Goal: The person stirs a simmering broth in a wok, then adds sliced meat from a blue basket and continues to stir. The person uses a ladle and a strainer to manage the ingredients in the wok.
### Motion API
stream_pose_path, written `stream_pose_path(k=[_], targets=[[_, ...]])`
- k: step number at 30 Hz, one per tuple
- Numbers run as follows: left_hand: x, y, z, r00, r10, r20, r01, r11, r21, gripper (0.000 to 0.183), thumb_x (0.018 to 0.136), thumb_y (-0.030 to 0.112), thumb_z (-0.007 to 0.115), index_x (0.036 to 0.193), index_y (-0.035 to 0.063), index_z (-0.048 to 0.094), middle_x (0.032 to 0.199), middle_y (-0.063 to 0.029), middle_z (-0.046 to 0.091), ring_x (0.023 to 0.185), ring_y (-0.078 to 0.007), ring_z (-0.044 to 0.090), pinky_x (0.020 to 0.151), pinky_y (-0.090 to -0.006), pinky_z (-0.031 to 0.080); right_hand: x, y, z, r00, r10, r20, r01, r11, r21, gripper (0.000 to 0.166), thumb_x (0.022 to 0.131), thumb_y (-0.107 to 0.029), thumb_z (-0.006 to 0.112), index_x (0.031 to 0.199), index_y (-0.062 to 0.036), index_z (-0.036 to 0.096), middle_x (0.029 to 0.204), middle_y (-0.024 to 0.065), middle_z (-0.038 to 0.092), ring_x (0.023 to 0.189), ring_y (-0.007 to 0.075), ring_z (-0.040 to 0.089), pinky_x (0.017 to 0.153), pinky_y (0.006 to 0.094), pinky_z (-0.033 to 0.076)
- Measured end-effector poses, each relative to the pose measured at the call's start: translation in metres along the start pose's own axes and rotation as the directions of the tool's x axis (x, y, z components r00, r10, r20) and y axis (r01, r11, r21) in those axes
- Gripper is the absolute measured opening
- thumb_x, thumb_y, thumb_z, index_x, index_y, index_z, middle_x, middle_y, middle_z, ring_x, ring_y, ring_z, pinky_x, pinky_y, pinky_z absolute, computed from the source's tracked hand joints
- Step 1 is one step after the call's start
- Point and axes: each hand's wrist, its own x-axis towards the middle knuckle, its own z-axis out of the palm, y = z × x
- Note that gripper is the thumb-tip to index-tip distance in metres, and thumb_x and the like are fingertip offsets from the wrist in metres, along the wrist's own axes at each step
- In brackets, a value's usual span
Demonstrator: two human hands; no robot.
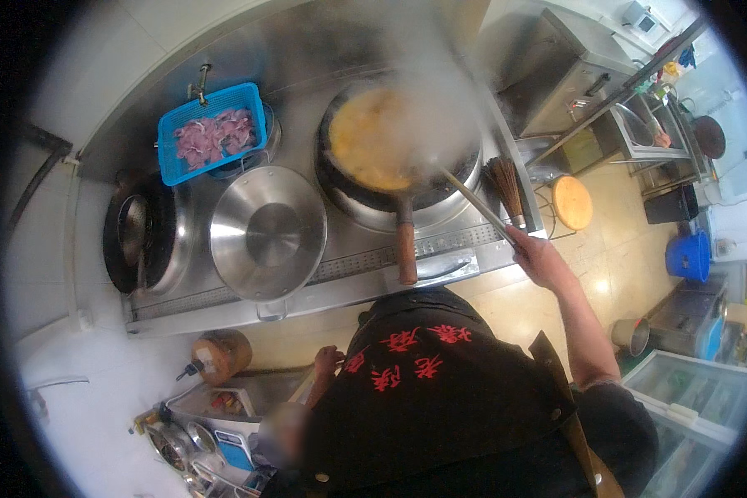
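Observation:
My right hand (535, 258) grips the long metal handle (476, 202) of a cooking tool. The tool's far end disappears into steam at the wok's right side. The black wok (367, 198) sits on the right burner, full of a bubbling yellow-orange liquid (367, 143). Its wooden handle (406, 249) points toward me over the stove's front edge. My left hand (328, 361) is low beside my black apron (423, 411), away from the stove. The apron partly hides it, and whether it holds anything is unclear.
A blue plastic basket (168, 149) of sliced raw meat (215, 140) rests at the back left, below a tap (200, 87). A wide steel pan (267, 233) stands left of the wok, beside a dark wok (115, 249) with a strainer. A bamboo brush (504, 187) lies right.

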Motion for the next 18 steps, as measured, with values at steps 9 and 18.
stream_pose_path(k=[9, 18], targets=[[-0.003, 0.0, 0.0, 0.998, -0.064, -0.011, 0.064, 0.998, -0.018, 0.033, 0.093, 0.024, 0.055, 0.118, 0.0027, 0.052, 0.086, -0.0139, 0.065, 0.074, -0.0244, 0.065, 0.061, -0.0369, 0.054, 0.035, 0.004, 0.065, 0.993, 0.104, -0.055, -0.111, 0.981, -0.16, 0.067, 0.081, -0.004, 0.062, 0.143, -0.0122, 0.039, 0.09, 0.0182, 0.066, 0.085, 0.0371, 0.064, 0.077, 0.0444, 0.052], [0.022, -0.025, -0.021, 0.966, 0.242, 0.088, -0.257, 0.906, 0.335, 0.029, 0.09, 0.022, 0.058, 0.11, 0.0013, 0.055, 0.082, -0.0134, 0.066, 0.07, -0.0232, 0.065, 0.056, -0.0353, 0.053, 0.064, 0.0, 0.064, 0.989, 0.145, -0.021, -0.13, 0.933, 0.334, 0.058, 0.085, -0.004, 0.06, 0.14, -0.0127, 0.045, 0.075, 0.0114, 0.061, 0.063, 0.0252, 0.06, 0.062, 0.0372, 0.052]])
